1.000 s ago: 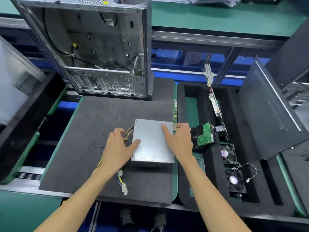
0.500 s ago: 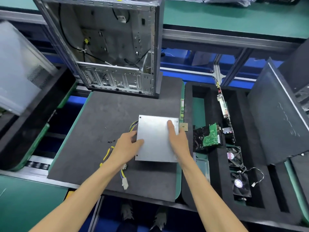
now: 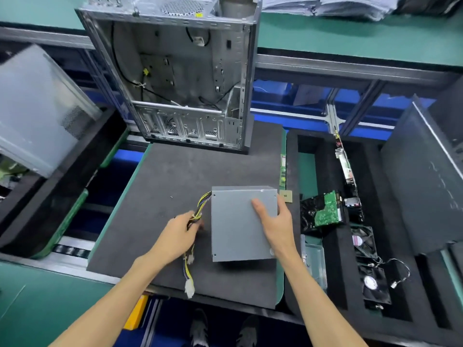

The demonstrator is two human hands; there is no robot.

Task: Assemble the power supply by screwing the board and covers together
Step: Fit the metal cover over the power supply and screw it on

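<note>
With the power supply [image 3: 241, 224] lying flat on the foam mat [image 3: 175, 176], the right hand [image 3: 274, 221] clasping its right edge and the left hand [image 3: 179, 232] gripping the cable bundle [image 3: 200, 209], a tug risked straining the leads.

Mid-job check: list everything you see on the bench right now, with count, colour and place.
power supply: 1, grey metal box, centre of the mat
cable bundle: 1, yellow and black wires, left of the power supply
foam mat: 1, dark grey, centre
computer case: 1, silver, open, far edge of the mat
foam tray: 1, black, right
hard drive: 1, green board showing, in the tray
fans: 2, black, near end of the tray
left hand: holds the cable bundle
right hand: grips the power supply's right edge
</note>
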